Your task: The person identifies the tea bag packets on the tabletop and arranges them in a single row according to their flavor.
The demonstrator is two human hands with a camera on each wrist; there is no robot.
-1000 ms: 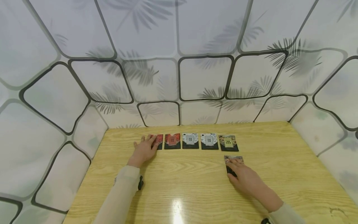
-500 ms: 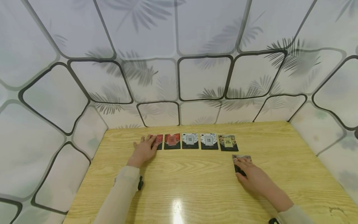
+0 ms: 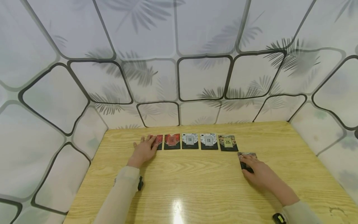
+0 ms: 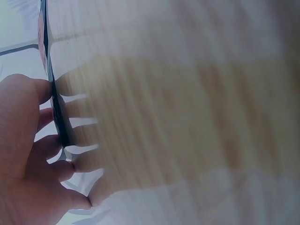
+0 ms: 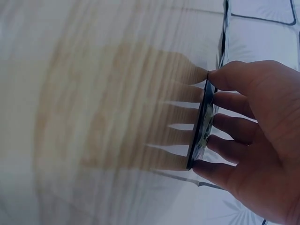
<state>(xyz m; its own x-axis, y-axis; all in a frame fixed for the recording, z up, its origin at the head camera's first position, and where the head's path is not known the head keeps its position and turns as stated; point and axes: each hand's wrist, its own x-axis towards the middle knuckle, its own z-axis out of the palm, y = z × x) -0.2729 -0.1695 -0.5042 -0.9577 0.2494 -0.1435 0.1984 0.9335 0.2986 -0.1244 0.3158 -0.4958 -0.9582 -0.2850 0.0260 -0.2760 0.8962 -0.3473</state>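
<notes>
My left hand (image 3: 144,151) rests with spread fingers on the leftmost red-and-black flat packet (image 3: 160,143), covering much of it. In the left wrist view, fingertips (image 4: 47,145) touch the packet's top beside the table. Over on the right, my right hand (image 3: 261,175) presses its fingertips on a flat packet with a dark lower part (image 3: 245,166), lying nearer to me than the row. The right wrist view shows the thumb and fingers (image 5: 234,123) spread along this packet (image 5: 201,129), which lies flat on the wood. Its lower part is hidden by the hand.
Right of the left hand, the row continues with a red packet (image 3: 172,141), two white-and-black packets (image 3: 190,141) (image 3: 209,141) and a yellow-green one (image 3: 228,143). The wooden table (image 3: 184,177) meets patterned walls (image 3: 207,77) at the back and sides.
My right hand has slid its packet to the right and slightly away from me, towards the right end of the row. The left hand and the row have stayed in place.
</notes>
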